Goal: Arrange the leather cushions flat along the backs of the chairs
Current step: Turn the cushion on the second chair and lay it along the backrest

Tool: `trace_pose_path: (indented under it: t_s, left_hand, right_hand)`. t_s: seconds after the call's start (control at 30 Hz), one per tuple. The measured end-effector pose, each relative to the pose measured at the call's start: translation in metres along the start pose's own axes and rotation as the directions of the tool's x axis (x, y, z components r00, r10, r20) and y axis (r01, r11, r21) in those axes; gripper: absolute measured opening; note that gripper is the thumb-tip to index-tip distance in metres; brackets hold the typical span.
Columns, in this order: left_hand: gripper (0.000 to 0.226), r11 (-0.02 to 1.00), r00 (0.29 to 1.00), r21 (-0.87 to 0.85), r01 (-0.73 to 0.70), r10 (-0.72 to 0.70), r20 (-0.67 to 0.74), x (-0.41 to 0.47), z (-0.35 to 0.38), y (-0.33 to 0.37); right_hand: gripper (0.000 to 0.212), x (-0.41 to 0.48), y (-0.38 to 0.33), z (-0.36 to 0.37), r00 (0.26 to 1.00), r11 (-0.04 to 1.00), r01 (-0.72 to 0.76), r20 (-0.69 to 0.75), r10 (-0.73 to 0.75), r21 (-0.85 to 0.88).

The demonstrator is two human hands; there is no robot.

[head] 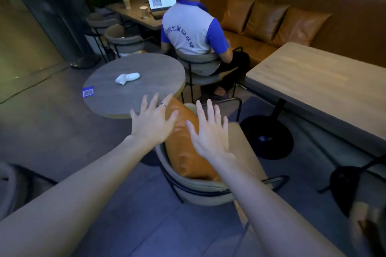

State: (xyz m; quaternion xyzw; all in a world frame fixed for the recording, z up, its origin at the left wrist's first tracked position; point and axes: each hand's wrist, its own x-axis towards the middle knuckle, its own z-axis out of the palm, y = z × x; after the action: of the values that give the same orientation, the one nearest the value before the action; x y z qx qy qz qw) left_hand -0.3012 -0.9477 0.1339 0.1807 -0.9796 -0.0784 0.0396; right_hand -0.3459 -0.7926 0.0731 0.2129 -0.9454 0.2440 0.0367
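A grey round-backed chair (200,192) holds an orange leather cushion (186,152), propped on edge against the backrest's left side beside a round tabletop (133,81). The left hand (152,123) and right hand (211,137) hover over it, fingers (211,110) spread and released; the cushion shows between the hands, whether touched cannot be told.

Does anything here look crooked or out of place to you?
Yes: the leather cushion in the near chair sits diagonally, one corner poking above the seat toward the round table, not flat along the chair's back. Both hands hover open over it.
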Motion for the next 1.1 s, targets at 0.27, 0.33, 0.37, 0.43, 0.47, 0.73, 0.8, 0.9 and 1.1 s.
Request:
trace_pose_path:
  t_s: [0.27, 0.33, 0.37, 0.43, 0.47, 0.73, 0.8, 0.9, 1.1]
  left_hand:
    - [0.068, 0.979, 0.973, -0.201, 0.011, 0.037, 0.230, 0.074, 0.077, -0.053]
    - [0.072, 0.967, 0.960, -0.253, 0.001, 0.070, 0.270, 0.095, 0.093, -0.057]
    - [0.076, 0.958, 0.955, -0.287, 0.012, 0.075, 0.288, 0.105, 0.102, -0.058]
    - [0.086, 0.928, 0.947, -0.367, 0.067, 0.056, 0.315, 0.121, 0.120, -0.059]
    - [0.092, 0.906, 0.944, -0.409, 0.111, 0.032, 0.328, 0.127, 0.129, -0.059]
    - [0.144, 0.593, 0.752, -0.528, 0.608, -0.218, 0.621, 0.161, 0.196, -0.072]
    - [0.148, 0.588, 0.742, -0.522, 0.618, -0.215, 0.635, 0.165, 0.208, -0.077]
    - [0.140, 0.596, 0.760, -0.544, 0.591, -0.184, 0.623, 0.169, 0.215, -0.080]
    - [0.141, 0.569, 0.786, -0.590, 0.573, -0.177, 0.593, 0.169, 0.221, -0.083]
  right_hand:
    - [0.072, 0.025, -0.011, 0.092, 0.959, 0.970, -0.244, 0.142, 0.244, -0.012]
    - [0.073, 0.035, -0.015, 0.111, 0.936, 0.948, -0.317, 0.154, 0.316, -0.020]
    - [0.073, 0.039, -0.017, 0.121, 0.925, 0.938, -0.347, 0.158, 0.346, -0.025]
    - [0.073, 0.044, -0.020, 0.141, 0.902, 0.916, -0.399, 0.168, 0.399, -0.033]
    - [0.072, 0.045, -0.021, 0.150, 0.890, 0.906, -0.422, 0.177, 0.421, -0.036]
    - [0.063, 0.037, -0.021, 0.197, 0.875, 0.872, -0.477, 0.028, 0.482, -0.111]
    - [0.061, 0.035, -0.021, 0.201, 0.879, 0.874, -0.476, -0.023, 0.476, -0.099]
    - [0.057, 0.032, -0.020, 0.200, 0.873, 0.875, -0.484, -0.077, 0.481, -0.018]
    - [0.045, 0.014, -0.005, 0.177, 0.725, 0.716, -0.657, -0.062, 0.685, 0.237]
